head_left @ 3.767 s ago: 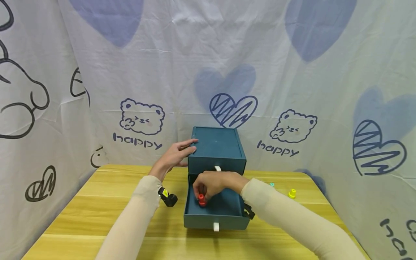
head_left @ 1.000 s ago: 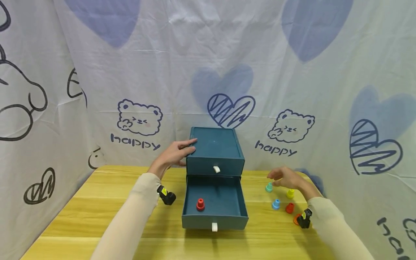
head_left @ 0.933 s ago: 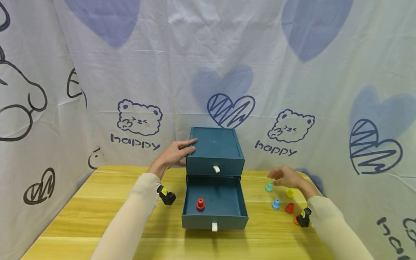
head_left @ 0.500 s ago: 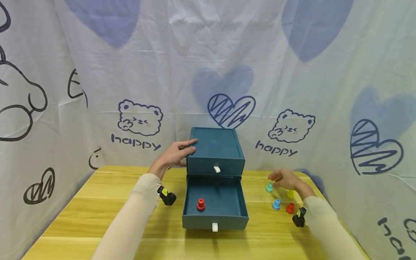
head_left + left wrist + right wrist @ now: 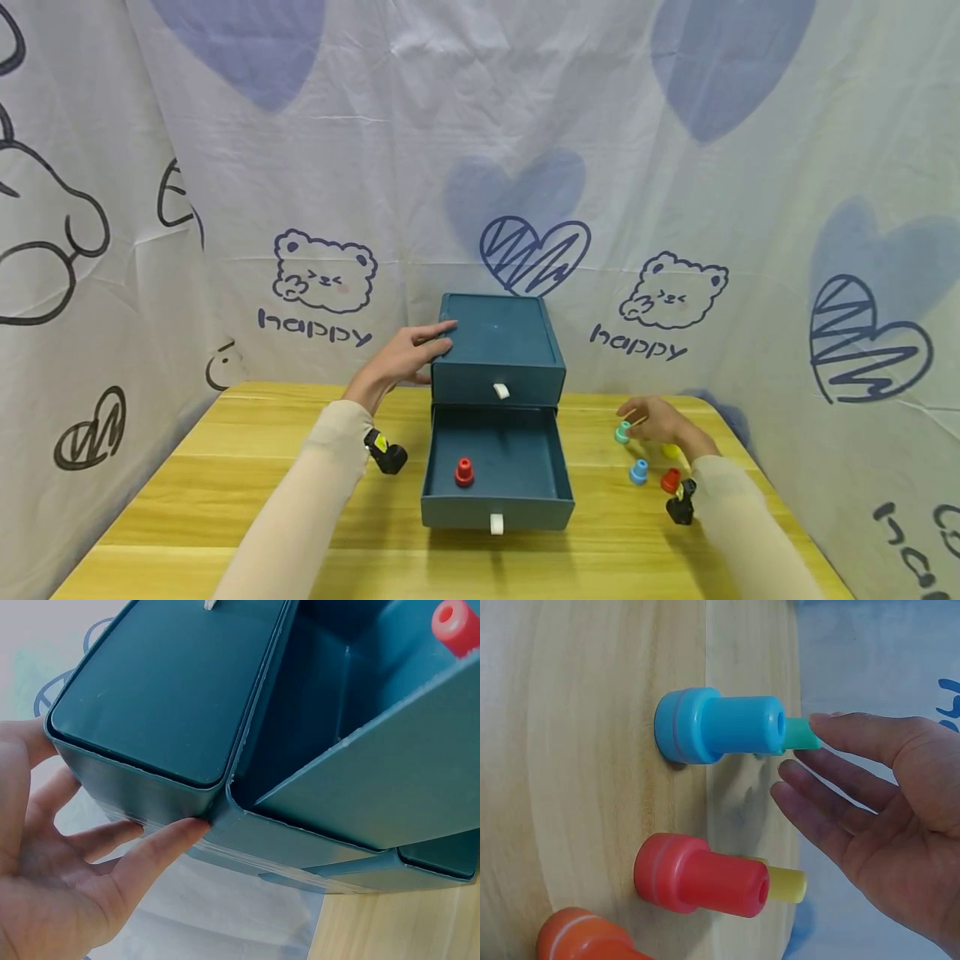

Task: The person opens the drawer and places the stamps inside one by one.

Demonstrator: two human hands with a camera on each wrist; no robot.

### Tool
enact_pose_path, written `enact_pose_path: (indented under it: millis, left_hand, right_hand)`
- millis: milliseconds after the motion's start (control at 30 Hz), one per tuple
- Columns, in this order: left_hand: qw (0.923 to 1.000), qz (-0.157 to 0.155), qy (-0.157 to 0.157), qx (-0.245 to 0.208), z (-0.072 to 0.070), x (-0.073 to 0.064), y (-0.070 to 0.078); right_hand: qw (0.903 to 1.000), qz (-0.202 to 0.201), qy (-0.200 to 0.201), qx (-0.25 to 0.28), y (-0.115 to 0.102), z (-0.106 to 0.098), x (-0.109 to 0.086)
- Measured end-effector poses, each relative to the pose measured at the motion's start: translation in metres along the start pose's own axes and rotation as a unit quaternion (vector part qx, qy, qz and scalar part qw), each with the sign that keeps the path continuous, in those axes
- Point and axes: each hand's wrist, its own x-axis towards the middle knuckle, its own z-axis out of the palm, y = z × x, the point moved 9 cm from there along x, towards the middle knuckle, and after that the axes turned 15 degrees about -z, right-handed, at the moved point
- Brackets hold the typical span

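Right hand (image 5: 660, 421): lowered, fingers parted, contact unclear, at mint-green stepped plastic peg (image 5: 621, 434), towards far right corner of wood-grain table (image 5: 300, 492); seemingly pre-grasp. Left hand (image 5: 400, 358): spread against dark-teal plastic cabinet (image 5: 501, 332).

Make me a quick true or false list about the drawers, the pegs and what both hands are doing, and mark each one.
1. The left hand touches the cabinet. True.
2. The top drawer is shut. True.
3. The open drawer holds a yellow peg. False: it holds a red peg.
4. The right hand is nearer to the green peg than to the blue peg. True.
5. The blue peg lies on its side. False: it stands upright on the table.
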Motion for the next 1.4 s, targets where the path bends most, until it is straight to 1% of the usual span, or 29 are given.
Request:
enact_pose_path:
  millis: [367,567,767,967,1067,1167,1267,1400]
  left_hand:
    - [1.0000,0.001,0.001,-0.001,0.000,-0.001,0.001]
    - [1.0000,0.001,-0.001,-0.003,0.000,0.000,0.001]
    - [1.0000,0.002,0.005,0.003,-0.001,0.002,-0.002]
    - [0.9999,0.001,0.009,0.006,-0.001,0.001,-0.002]
    - [0.9999,0.001,0.008,0.006,0.000,0.001,-0.002]
    - [0.9999,0.004,0.007,0.007,0.000,0.001,-0.002]
    - [0.9999,0.009,0.006,0.009,0.001,0.001,-0.001]
    - [0.9998,0.013,0.007,0.011,0.000,0.000,0.000]
  right_hand:
    - [0.9985,0.055,0.004,0.009,0.012,0.005,-0.001]
    - [0.9973,0.072,0.012,-0.001,0.016,0.004,-0.001]
    - [0.9963,0.080,0.029,-0.015,0.017,0.003,-0.001]
    - [0.9974,0.066,0.026,-0.013,0.015,0.004,-0.001]
    - [0.9989,0.041,0.021,-0.004,0.010,0.003,0.000]
    - [0.9999,0.002,0.014,0.007,0.000,0.001,0.003]
    - [0.9995,-0.027,0.010,0.010,-0.008,-0.002,0.005]
    - [0.9987,-0.048,0.003,0.014,-0.018,-0.004,0.006]
